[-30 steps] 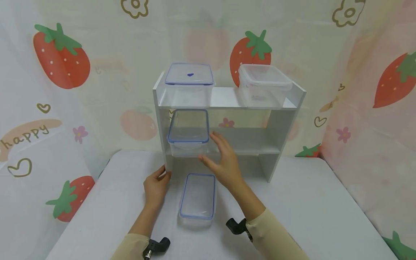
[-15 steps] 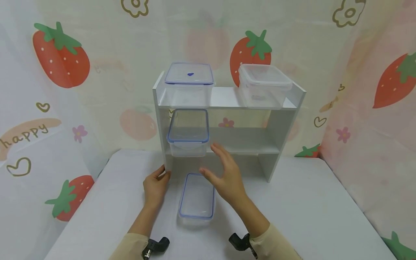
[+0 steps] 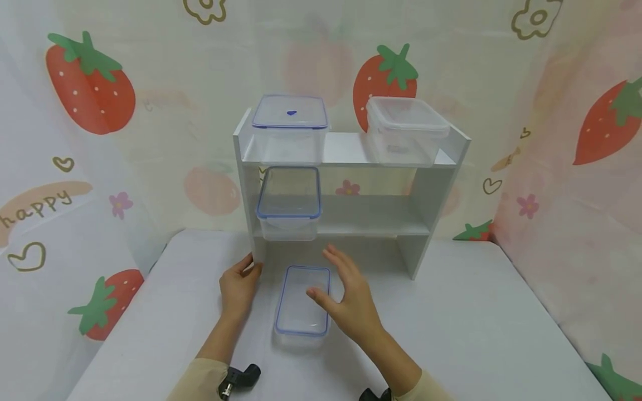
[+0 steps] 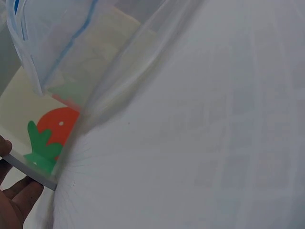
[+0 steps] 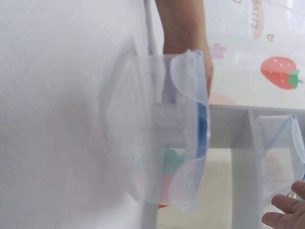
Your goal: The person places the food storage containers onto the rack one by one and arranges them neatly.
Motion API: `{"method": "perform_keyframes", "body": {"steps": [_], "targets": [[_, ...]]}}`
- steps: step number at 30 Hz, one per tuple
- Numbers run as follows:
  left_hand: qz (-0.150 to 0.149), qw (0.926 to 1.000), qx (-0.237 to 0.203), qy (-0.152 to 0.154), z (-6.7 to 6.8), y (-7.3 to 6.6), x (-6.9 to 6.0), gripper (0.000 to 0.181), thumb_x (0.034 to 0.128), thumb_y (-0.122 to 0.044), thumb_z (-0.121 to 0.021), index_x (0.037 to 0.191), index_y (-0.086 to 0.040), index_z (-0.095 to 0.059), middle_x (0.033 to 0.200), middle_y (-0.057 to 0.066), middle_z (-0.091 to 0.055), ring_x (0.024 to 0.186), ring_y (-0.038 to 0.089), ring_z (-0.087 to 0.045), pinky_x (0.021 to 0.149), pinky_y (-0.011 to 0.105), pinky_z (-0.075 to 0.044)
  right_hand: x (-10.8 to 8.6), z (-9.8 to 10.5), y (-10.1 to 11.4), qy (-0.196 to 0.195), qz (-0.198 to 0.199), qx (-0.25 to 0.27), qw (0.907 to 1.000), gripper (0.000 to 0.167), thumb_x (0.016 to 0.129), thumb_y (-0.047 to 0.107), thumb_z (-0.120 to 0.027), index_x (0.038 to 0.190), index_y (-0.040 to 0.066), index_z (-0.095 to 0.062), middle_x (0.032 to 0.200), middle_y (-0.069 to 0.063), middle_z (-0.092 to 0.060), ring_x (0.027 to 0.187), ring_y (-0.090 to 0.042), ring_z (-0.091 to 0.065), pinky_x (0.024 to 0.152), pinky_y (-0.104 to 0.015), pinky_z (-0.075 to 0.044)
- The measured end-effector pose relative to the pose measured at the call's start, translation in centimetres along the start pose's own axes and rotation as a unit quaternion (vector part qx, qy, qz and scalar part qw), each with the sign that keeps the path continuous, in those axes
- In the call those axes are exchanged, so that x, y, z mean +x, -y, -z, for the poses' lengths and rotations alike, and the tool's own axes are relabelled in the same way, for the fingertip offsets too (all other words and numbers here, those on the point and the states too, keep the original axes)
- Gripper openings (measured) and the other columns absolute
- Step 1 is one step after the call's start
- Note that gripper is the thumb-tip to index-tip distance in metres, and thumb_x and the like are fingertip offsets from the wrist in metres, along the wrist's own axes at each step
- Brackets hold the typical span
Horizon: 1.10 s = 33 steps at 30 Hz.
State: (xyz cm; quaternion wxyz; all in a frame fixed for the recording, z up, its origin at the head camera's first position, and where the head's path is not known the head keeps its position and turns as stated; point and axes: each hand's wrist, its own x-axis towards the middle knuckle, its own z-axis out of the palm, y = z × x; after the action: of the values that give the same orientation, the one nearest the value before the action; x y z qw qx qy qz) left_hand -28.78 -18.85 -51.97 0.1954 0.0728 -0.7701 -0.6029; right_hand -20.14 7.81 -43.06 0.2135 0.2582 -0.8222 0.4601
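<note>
My left hand (image 3: pixel 238 287) pinches the lower front edge of the white shelf's left side panel (image 3: pixel 246 195); the left wrist view shows thumb and fingers on either side of the board (image 4: pixel 33 172). My right hand (image 3: pixel 351 301) has its fingers spread and holds nothing. It hovers by the right side of a clear lidded food container (image 3: pixel 301 312) with a blue rim, which lies on the table before the shelf. A similar blue-rimmed container (image 3: pixel 289 200) sits at the left of the middle shelf. In the right wrist view, the table's container (image 5: pixel 186 129) stands close to the camera.
On the top shelf stand a clear container with a blue-edged lid (image 3: pixel 291 133) at left and an all-clear container (image 3: pixel 408 133) at right. A white cloth covers the table (image 3: pixel 476 323). A strawberry-print curtain (image 3: pixel 200 72) hangs behind and at the sides.
My right hand has moved down from beside the middle-shelf container to near the container on the table. The left hand keeps its grip on the side panel.
</note>
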Motion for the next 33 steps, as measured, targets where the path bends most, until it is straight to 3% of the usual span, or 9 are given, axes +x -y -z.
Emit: {"method": "perform_keyframes", "body": {"steps": [17, 27, 33], "targets": [[0.004, 1.0000, 0.004, 0.001, 0.2, 0.3, 0.0, 0.042, 0.0963, -0.023, -0.073, 0.136, -0.010, -0.066, 0.137, 0.013, -0.065, 0.111, 0.028, -0.073, 0.082, 0.026, -0.061, -4.6, -1.5, -0.6, 0.031, -0.105, 0.043, 0.9930, 0.085, 0.082, 0.048, -0.083, 0.154, 0.023, -0.047, 0.165, 0.006, -0.034, 0.153, -0.026, -0.032, 0.117, -0.058, -0.038], [0.005, 1.0000, 0.006, 0.005, 0.1, 0.0, 0.0, 0.041, 0.0966, -0.021, -0.072, 0.136, -0.009, -0.066, 0.137, 0.013, -0.066, 0.111, 0.028, -0.073, 0.083, 0.025, -0.061, -5.7, -2.5, -0.8, 0.086, -0.157, 0.047, 0.9826, 0.095, 0.078, 0.043, -0.089, 0.158, 0.027, -0.040, 0.171, -0.001, -0.021, 0.154, -0.036, -0.027, 0.115, -0.065, -0.037], [0.002, 0.9999, 0.009, 0.005, 0.1, 0.2, 0.0, 0.042, 0.0966, -0.022, -0.073, 0.136, -0.009, -0.065, 0.137, 0.013, -0.065, 0.111, 0.029, -0.072, 0.084, 0.027, -0.061, -6.1, -2.5, -1.2, 0.115, -0.159, 0.046, 0.9795, 0.102, 0.075, 0.046, -0.089, 0.160, 0.028, -0.036, 0.173, 0.001, -0.013, 0.156, -0.038, -0.020, 0.116, -0.070, -0.030]]}}
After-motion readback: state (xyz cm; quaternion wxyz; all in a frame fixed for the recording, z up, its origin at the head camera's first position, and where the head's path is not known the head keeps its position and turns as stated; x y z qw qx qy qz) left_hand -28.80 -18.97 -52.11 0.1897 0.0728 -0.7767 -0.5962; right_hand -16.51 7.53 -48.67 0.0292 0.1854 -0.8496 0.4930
